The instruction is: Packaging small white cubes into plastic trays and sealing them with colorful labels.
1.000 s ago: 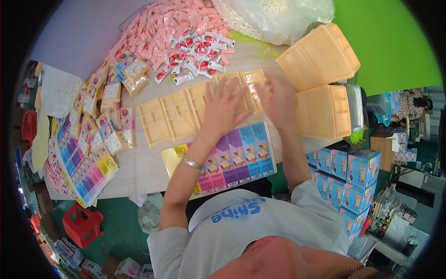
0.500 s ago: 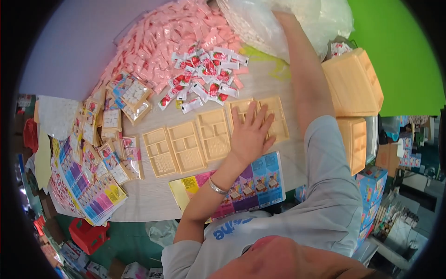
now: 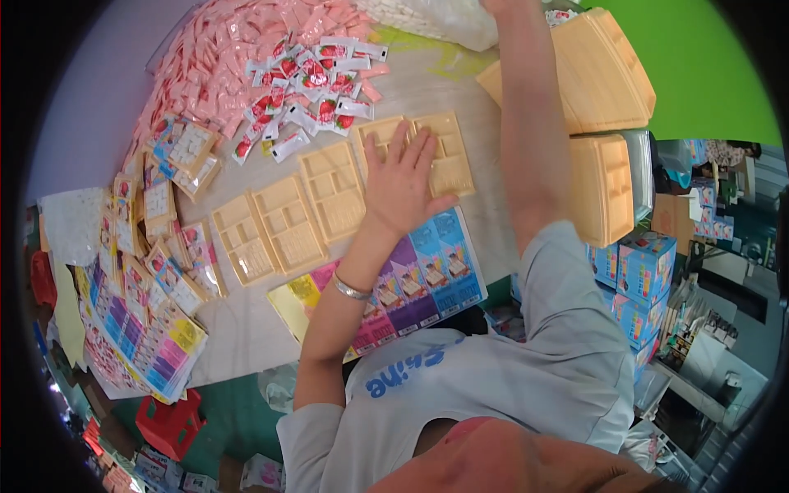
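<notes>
Several cream plastic compartment trays (image 3: 333,193) lie side by side in a slanting row on the table. My left hand (image 3: 400,182), with a bracelet on its wrist, rests flat with fingers spread over the two rightmost trays. My right arm stretches away to the far edge, where my right hand (image 3: 500,6) is only partly in view beside a clear plastic bag (image 3: 444,15) of small white pieces. Its fingers are cut off, so their grip is hidden. Printed colour sheets (image 3: 440,275) lie in front of the trays, under my left forearm.
Strawberry-print sachets (image 3: 316,80) lie beyond the trays, before a large heap of pink sachets (image 3: 214,70). Filled packs (image 3: 193,152) and more printed sheets (image 3: 168,349) pile up at left. Tray stacks (image 3: 604,74) stand at right, blue boxes (image 3: 647,267) below; a red stool (image 3: 171,423) is lower left.
The view has shifted, so the table's contents appear farther left and higher. My left hand still lies on the trays. My right hand, by the bag in both frames, now sits at the upper picture edge.
</notes>
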Available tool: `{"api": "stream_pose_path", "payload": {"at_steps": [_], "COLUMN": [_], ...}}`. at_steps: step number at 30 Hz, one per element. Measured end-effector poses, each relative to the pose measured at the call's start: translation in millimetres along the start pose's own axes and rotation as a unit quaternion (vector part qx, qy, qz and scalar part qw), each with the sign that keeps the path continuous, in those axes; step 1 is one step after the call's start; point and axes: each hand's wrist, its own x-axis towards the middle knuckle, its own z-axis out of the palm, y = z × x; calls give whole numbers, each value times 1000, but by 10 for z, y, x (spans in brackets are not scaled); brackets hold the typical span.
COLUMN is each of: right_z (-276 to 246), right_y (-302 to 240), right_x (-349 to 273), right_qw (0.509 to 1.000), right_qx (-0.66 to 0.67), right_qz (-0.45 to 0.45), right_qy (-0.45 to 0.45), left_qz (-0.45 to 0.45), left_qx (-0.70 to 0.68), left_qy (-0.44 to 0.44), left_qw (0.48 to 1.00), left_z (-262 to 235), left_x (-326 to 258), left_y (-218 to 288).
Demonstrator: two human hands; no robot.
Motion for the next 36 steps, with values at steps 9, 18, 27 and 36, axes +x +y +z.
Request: {"api": "stream_pose_path", "payload": {"at_steps": [9, 18, 27, 36], "right_z": [-696, -842, -794, -1103], "right_y": [1865, 2011, 1965, 1702], "right_x": [-1855, -1896, -1903, -2009], "right_qw": [971, 975, 980, 957], "right_qx": [-157, -57, -31, 278], "right_qz": [-173, -215, -195, -49], "right_qy": [57, 12, 23, -66], "left_qz": [34, 47, 52, 95], "left_qx": [22, 50, 57, 60], "left_qy": [33, 42, 33, -12], "left_qw": [999, 997, 996, 994], "left_z": [98, 133, 136, -9], "left_x": [62, 59, 61, -115], "left_y": [92, 104, 112, 389]}}
